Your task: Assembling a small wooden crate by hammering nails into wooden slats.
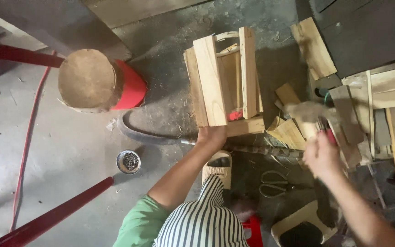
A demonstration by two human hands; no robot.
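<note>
Left hand steadies a slatted wooden crate on the concrete floor; right hand raises a hammer.

The crate (225, 82), built of pale rough-sawn planks, stands on the dusty grey floor (69, 151), something red showing between its slats. The left hand (211, 136) has its grip closed over the near bottom edge. The right hand (322, 155), blurred, is wrapped tight round a hammer (308, 111). Loose offcuts (314, 45) lie beside. A small round tin (128, 161) holds dark nails; scissors (275, 184) lie near.
</note>
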